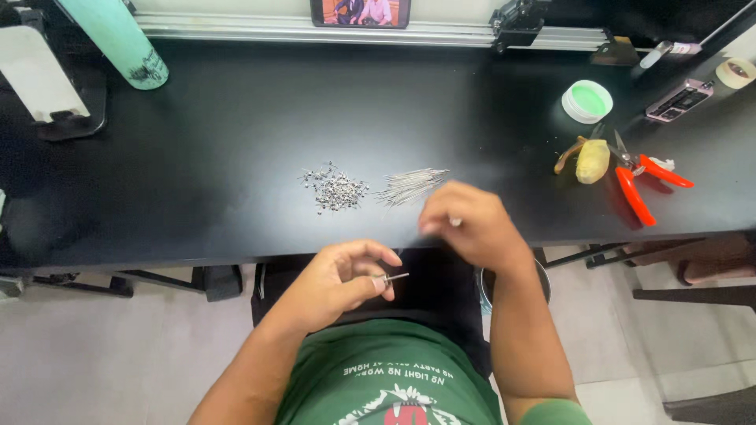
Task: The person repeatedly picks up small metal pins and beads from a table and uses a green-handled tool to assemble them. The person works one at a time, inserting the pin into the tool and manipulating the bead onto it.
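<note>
A: Left hand (337, 282), what's it got?
B: A small metal pin (393, 277), pinched betw. thumb and forefinger, lower centre of frame; pin sticks out to the right, roughly level; other fingers curled in.
A: And the right hand (471, 224)?
B: Centre, just right of the left one, at the table (236, 126) edge; fingers bunched narrow, blurred; a tiny pale bit shows at the fingertips, can't tell what it is, or if it's gripped.
A: Hands touching?
B: No, near but apart.
A: What's on the table by them?
B: Heap of tiny silver bits (335, 189) mid-frame; just right of it a bundle of thin wires (411, 186), fanned, lying up-left of the right hand.
A: Further off?
B: Right side: red-handled cutters (642, 179), a yellowish lump (592, 160) beside them, a white tub w. green lid (587, 101) above; upper left a teal bottle (118, 39); top centre a phone (361, 12), screen lit.
A: Person?
B: Green shirt (386, 378), bottom of frame.
</note>
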